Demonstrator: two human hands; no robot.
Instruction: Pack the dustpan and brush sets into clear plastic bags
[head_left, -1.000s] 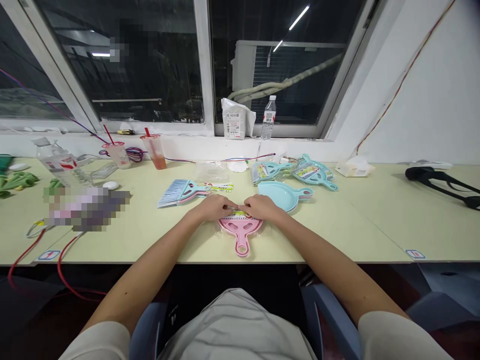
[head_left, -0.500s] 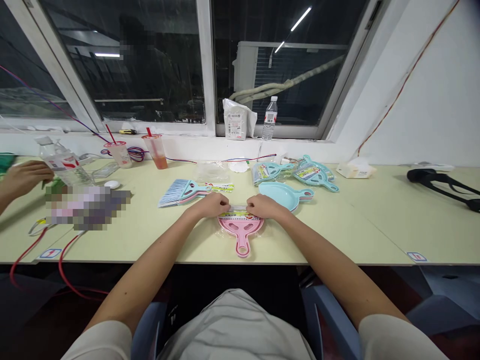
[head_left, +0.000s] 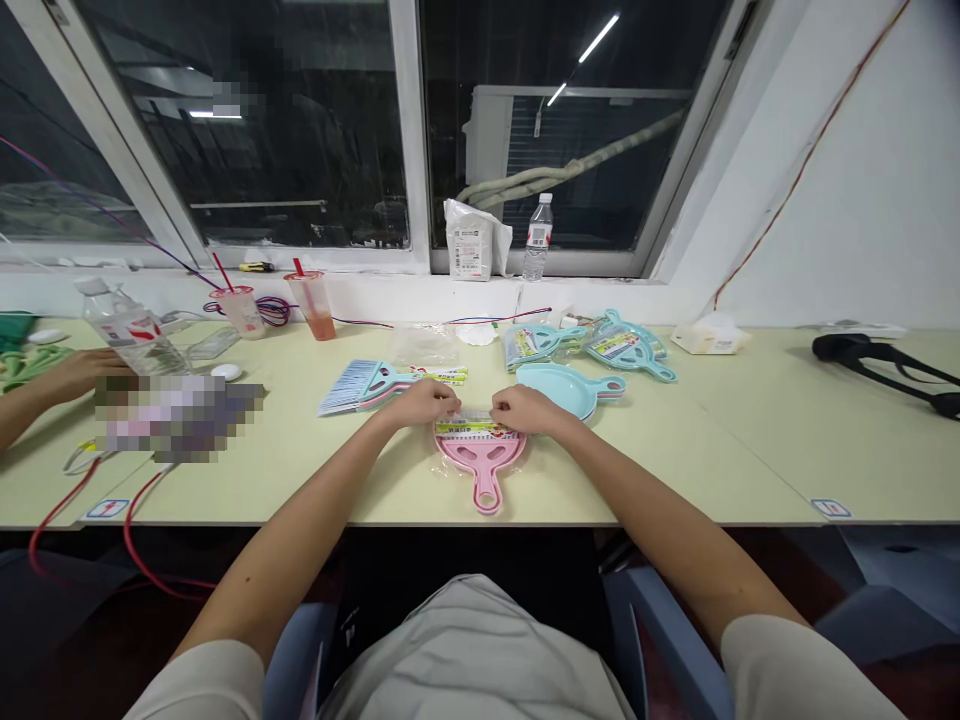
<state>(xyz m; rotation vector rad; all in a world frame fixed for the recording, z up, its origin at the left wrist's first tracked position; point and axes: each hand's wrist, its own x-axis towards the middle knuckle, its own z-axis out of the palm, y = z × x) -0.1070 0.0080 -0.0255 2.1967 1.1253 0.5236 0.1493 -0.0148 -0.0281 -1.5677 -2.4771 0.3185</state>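
Note:
A pink dustpan-and-brush set in a clear bag with a yellow-green label lies before me, its handle toward the table's front edge. At the bag's far edge, my left hand pinches the plastic at the left corner. My right hand has its fingers closed on the right corner. Left of them lies a brush with pale blue bristles, with several labels beside it. Behind my right hand is a light blue dustpan. Farther back are bagged blue sets.
Another person's hand is at the far left, near a tilted water bottle. Two cups with red straws stand by the window sill. A tissue pack and black straps lie to the right.
My hands stay at the bag's far edge, with only a slight shift. The other person's hand at the left has lowered and moved a little right, and green material shows behind it.

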